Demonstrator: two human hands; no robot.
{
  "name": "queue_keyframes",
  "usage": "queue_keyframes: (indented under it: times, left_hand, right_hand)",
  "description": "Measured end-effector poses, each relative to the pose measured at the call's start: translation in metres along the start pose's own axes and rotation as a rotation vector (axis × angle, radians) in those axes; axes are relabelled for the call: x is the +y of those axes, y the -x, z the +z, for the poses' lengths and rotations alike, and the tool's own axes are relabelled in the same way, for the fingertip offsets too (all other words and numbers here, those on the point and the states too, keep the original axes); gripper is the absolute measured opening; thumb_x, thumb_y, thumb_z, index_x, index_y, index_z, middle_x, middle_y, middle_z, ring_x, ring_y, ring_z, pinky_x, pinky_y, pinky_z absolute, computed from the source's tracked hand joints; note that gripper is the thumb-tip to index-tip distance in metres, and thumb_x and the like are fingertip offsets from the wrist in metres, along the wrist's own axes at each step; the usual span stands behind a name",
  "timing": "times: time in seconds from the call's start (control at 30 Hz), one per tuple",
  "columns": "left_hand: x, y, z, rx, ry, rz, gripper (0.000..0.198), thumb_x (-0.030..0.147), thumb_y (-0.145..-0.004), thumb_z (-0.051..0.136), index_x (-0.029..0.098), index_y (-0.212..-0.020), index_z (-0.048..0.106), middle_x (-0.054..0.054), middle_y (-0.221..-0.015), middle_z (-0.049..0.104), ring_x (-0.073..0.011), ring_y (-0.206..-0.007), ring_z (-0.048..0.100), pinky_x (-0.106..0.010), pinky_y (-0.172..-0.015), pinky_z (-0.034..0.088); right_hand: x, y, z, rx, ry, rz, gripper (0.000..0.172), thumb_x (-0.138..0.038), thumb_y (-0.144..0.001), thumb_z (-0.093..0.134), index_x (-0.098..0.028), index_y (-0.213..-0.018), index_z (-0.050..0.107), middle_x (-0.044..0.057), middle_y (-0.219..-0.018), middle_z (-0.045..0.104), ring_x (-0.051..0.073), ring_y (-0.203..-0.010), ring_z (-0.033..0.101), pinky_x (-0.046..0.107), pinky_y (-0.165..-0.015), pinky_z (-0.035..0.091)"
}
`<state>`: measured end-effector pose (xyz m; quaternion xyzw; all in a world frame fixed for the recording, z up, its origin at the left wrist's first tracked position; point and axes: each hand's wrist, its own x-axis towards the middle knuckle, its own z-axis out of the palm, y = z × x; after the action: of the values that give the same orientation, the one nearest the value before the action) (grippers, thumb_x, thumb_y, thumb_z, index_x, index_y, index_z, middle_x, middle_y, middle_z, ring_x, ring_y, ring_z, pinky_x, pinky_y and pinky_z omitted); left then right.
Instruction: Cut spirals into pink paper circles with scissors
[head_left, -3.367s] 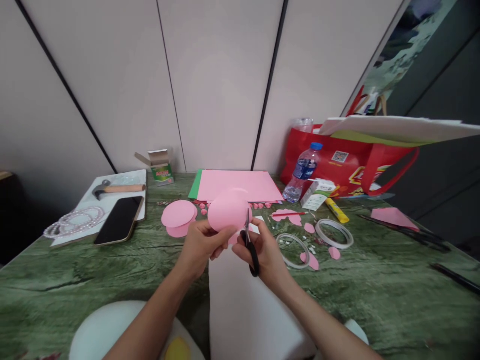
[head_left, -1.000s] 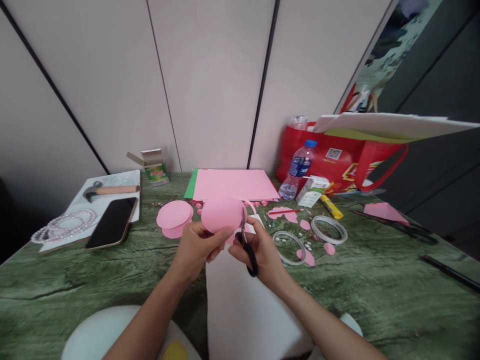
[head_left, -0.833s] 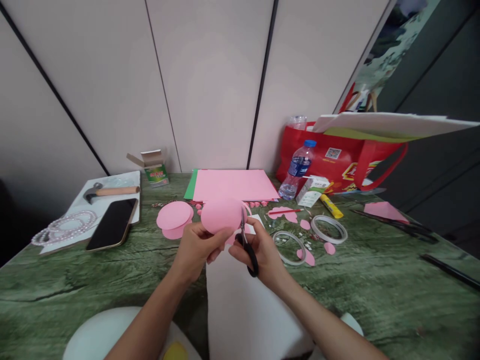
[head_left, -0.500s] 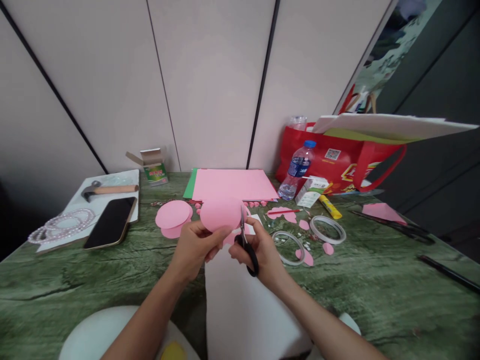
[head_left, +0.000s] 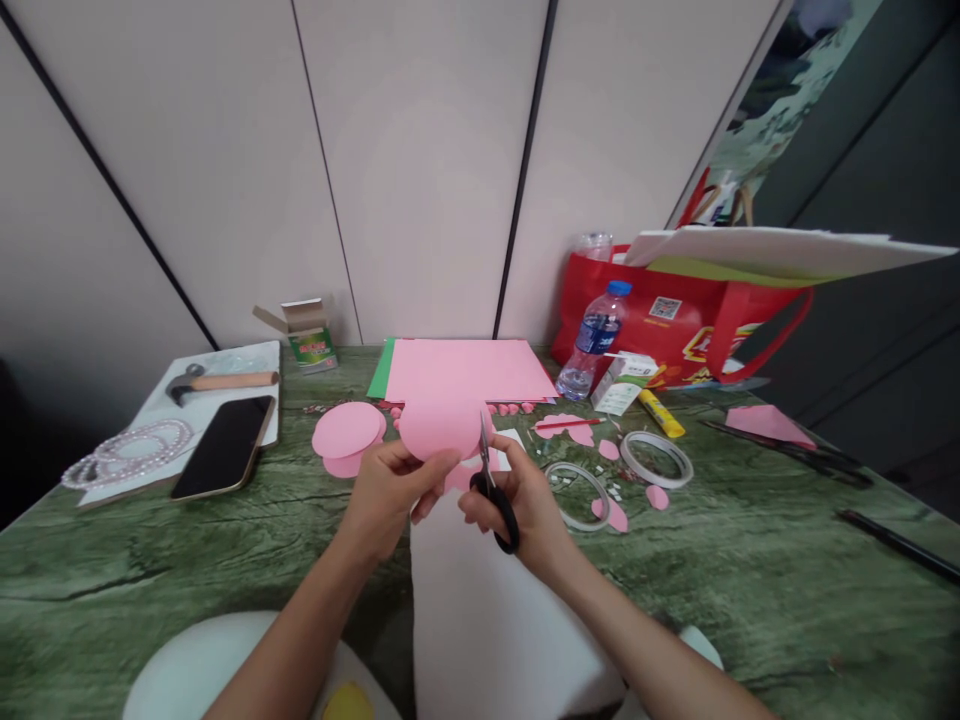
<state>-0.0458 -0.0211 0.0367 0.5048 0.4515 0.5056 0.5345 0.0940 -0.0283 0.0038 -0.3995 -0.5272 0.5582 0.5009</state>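
My left hand pinches the lower edge of a round pink paper piece, thumb on top, holding it above the table. In my right hand is a pair of scissors with black handles, blades pointing away from me. The blades lie at the right edge of the pink paper. Below and between the hands, a white sheet stretches toward me. To the left lie several pink paper circles, overlapping. Behind the held piece rests a stack of pink sheets, with green showing at its left.
Two tape rolls lie right of my hands among pink scraps. Behind them stand a water bottle, a small white carton and a red bag. A phone, hammer and bead strings lie left.
Both hands stay nearly in place. The pink paper sits slightly lower or more tilted against the scissor blades; the view has shifted very slightly.
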Motion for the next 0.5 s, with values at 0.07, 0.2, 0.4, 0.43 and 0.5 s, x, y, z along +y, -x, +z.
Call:
queue_keyframes:
  times: [0.07,0.2,0.4,0.43,0.5]
  left_hand:
    - [0.0005,0.0001,0.0003,-0.001,0.006,0.006,0.027,0.027,-0.066,0.066,0.012,-0.048,0.053,0.005,-0.039,0.046,-0.0011,-0.029,0.034,-0.014,-0.028,0.021]
    - [0.0007,-0.0002,0.0009,-0.014,0.016,0.011,0.025,0.026,-0.067,0.065,0.013,-0.049,0.053,0.005,-0.04,0.047,-0.001,-0.029,0.034,-0.014,-0.028,0.022]
    - [-0.0015,-0.0005,-0.0008,-0.018,0.017,0.036,0.024,0.026,-0.068,0.064,0.013,-0.051,0.053,0.006,-0.039,0.046,-0.0015,-0.03,0.035,-0.014,-0.029,0.023]
    - [-0.0016,-0.0006,-0.001,-0.023,0.026,0.042,0.024,0.026,-0.069,0.064,0.013,-0.052,0.053,0.006,-0.039,0.046,-0.0014,-0.03,0.035,-0.014,-0.029,0.024]
    - [-0.001,-0.0006,-0.0008,-0.032,0.055,0.055,0.023,0.025,-0.07,0.062,0.013,-0.053,0.053,0.006,-0.039,0.045,-0.0011,-0.03,0.035,-0.014,-0.031,0.025]
  right_hand:
    - [-0.0004,-0.0001,-0.0003,0.001,0.01,0.005,0.05,-0.021,-0.061,0.065,-0.021,-0.103,0.037,-0.009,-0.049,0.052,0.007,-0.04,0.044,0.016,-0.037,0.035]
    - [-0.0013,-0.0001,-0.0004,0.002,0.03,0.002,0.05,-0.021,-0.061,0.065,-0.02,-0.103,0.037,-0.01,-0.049,0.052,0.007,-0.04,0.045,0.016,-0.037,0.036]
    - [-0.0065,0.0022,0.0018,0.008,0.047,-0.005,0.049,-0.023,-0.061,0.064,-0.019,-0.101,0.037,-0.009,-0.048,0.053,0.007,-0.039,0.046,0.016,-0.036,0.036]
    - [-0.0075,0.0026,0.0022,0.011,0.042,0.003,0.049,-0.023,-0.06,0.065,-0.019,-0.101,0.037,-0.009,-0.048,0.053,0.007,-0.039,0.046,0.016,-0.036,0.036]
    - [-0.0089,0.0032,0.0025,0.019,0.029,0.022,0.05,-0.024,-0.059,0.065,-0.019,-0.1,0.037,-0.009,-0.047,0.053,0.007,-0.038,0.045,0.016,-0.036,0.036]
